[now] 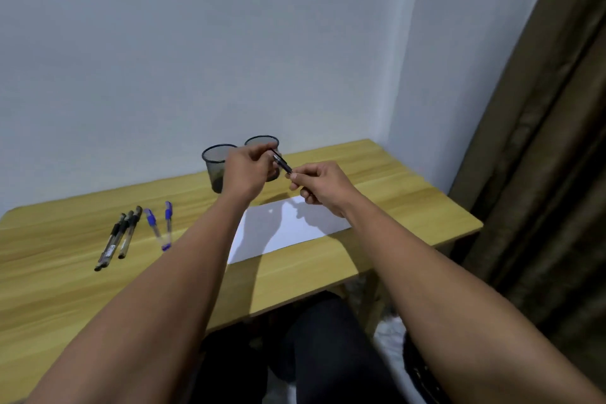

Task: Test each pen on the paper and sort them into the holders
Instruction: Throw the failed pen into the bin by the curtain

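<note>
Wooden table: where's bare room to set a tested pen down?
Free: wooden table right of the white paper sheet, and the near-left area below the black pens. Crowded: blue-capped pens beside them; black mesh holders at the back.

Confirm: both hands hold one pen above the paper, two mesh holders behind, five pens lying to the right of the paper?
Wrong side. In the head view the five pens lie left of the paper. The rest holds: left hand and right hand hold one pen, mesh holders behind.
</note>
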Demonstrator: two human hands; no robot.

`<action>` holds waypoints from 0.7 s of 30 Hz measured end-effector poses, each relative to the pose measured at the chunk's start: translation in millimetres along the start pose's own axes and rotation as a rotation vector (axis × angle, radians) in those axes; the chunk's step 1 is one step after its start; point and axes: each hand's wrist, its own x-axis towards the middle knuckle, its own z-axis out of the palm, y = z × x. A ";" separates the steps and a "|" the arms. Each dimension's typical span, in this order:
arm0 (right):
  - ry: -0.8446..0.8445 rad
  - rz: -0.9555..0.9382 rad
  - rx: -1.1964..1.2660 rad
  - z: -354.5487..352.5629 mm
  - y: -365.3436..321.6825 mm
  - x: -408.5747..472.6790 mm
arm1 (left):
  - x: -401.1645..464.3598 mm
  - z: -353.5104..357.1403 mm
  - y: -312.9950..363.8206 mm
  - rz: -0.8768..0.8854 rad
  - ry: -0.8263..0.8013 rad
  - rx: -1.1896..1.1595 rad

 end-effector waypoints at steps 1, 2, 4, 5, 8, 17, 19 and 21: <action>0.028 -0.008 0.019 -12.2 -0.8 -4.4 | 2.5 18.3 8.5 0.018 -0.040 0.003; 0.057 -0.021 0.041 -26.7 -0.4 -10.9 | 3.7 38.3 18.1 0.033 -0.092 0.006; 0.111 -0.046 0.077 -56.2 1.2 -24.3 | 6.1 75.0 36.8 0.066 -0.224 0.022; 0.155 -0.053 0.082 -76.5 2.6 -32.2 | 8.6 95.5 42.7 0.079 -0.293 0.039; 0.340 -0.054 0.079 -142.6 9.4 -52.0 | 11.6 152.5 47.8 0.146 -0.380 0.145; 1.009 0.135 -0.041 -313.1 90.4 -136.1 | -41.6 299.3 0.9 0.402 -0.691 0.640; 1.083 0.264 -0.059 -328.0 126.0 -156.5 | -45.9 318.5 -12.5 0.458 -0.745 0.718; 1.097 0.404 -0.071 -335.9 168.0 -173.2 | -46.4 333.5 -25.4 0.511 -0.768 0.807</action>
